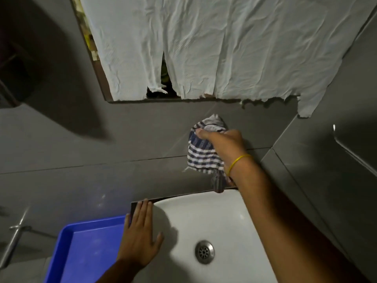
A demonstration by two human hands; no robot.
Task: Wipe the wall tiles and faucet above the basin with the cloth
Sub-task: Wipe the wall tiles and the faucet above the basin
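My right hand (224, 144) grips a blue-and-white checked cloth (201, 154) and presses it against the grey wall tiles (122, 139) just above the white basin (214, 217). The cloth's loose end hangs down toward the basin's back rim. A yellow band circles my right wrist. My left hand (140, 235) lies flat, fingers spread, on the basin's left rim. The steel drain (204, 251) shows at the basin's bottom. No faucet over the basin is visible; my right hand and the cloth cover the spot above its back rim.
A mirror covered with torn pale paper (193, 48) hangs on the wall above. A blue plastic tray (85, 252) sits left of the basin. A metal tap handle (18, 227) sticks out at the far left. A side wall with a chrome fitting (355, 152) closes the right.
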